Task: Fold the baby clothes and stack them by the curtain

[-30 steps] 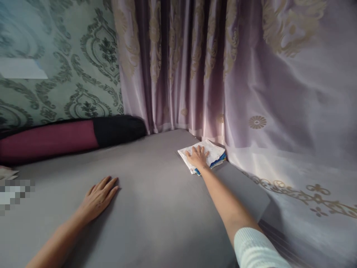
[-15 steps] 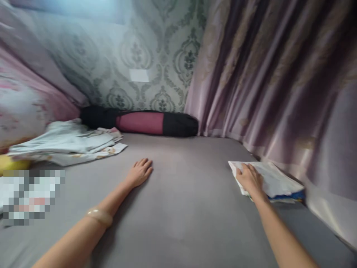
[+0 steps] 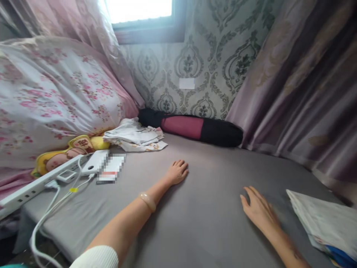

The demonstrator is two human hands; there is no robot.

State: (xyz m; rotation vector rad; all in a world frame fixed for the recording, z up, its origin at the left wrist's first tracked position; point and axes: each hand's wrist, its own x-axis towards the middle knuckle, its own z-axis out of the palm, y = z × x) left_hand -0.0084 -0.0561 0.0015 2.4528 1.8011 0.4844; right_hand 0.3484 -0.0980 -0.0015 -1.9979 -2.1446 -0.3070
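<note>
My left hand (image 3: 177, 172) lies flat on the grey sheeted surface (image 3: 206, 208), fingers forward and slightly apart, with a pale bangle (image 3: 147, 202) on the forearm. Over the same surface, to the right, my right hand (image 3: 257, 206) has its thumb apart from the fingers and holds nothing; whether it touches the sheet I cannot tell. Right of that hand lies a pile of folded white cloth (image 3: 326, 219) with a blue part (image 3: 341, 255) at its near edge. A heap of white clothes (image 3: 134, 132) sits beyond my left hand, to the left.
A black and maroon long bag (image 3: 182, 127) lies along the patterned wall. At left are a white power strip (image 3: 39, 182) with cables, a white box-shaped device (image 3: 95, 162), a blurred-out flat item (image 3: 111, 169), yellow plush things (image 3: 61, 158) and a floral cover (image 3: 55, 93). Curtains (image 3: 301, 93) hang at right.
My right hand has come off the folded cloth and moved left of it. The view has swung left, showing the window and power strip. My left hand still rests on the sheet.
</note>
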